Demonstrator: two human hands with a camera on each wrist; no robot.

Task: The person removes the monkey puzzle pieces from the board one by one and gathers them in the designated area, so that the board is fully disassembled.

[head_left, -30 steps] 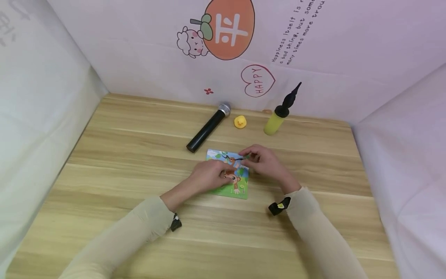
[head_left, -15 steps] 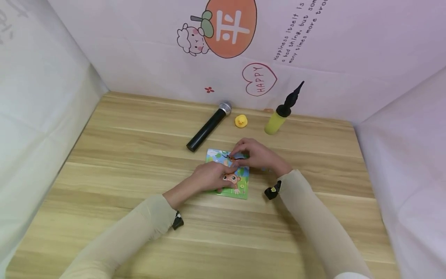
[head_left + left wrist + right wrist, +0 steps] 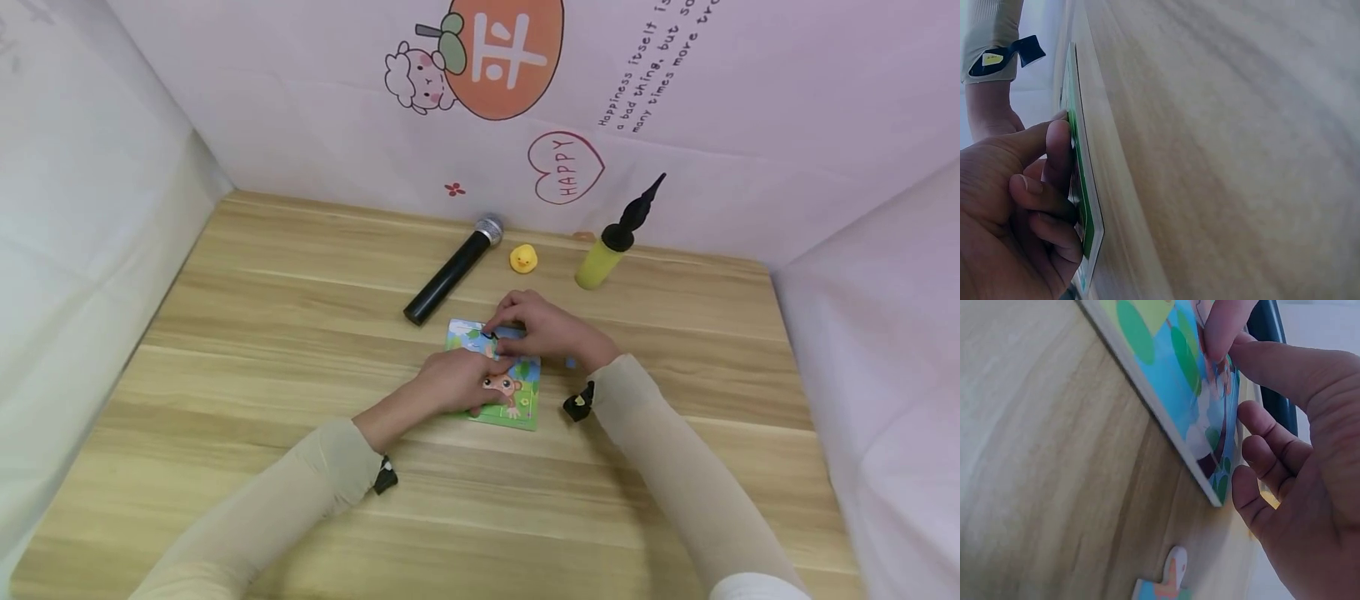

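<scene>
A square picture puzzle [image 3: 527, 412] lies on the wooden table, showing a monkey on green and blue ground. My left hand [image 3: 453, 379] rests on its left part, thumb and index finger reaching over the picture. The left wrist view shows the fingers bent against the puzzle's green edge [image 3: 1090, 225]. My right hand [image 3: 546, 327] is over the top part, thumb and index fingertips close together at the surface; I cannot tell whether a piece is between them. A loose puzzle piece [image 3: 1169, 578] lies on the table right of the puzzle, mostly behind the right wrist in the head view.
Behind the puzzle lie a black microphone [image 3: 453, 273] with a silver head and a small yellow rubber duck [image 3: 523, 258]. A yellow and black hand pump [image 3: 606, 254] stands farther right. White printed cloth [image 3: 315, 108] encloses the table's back and sides.
My right hand has moved left over the puzzle, from its top right corner to the top middle. The loose piece now shows beside the right wrist. The left hand stays almost still.
</scene>
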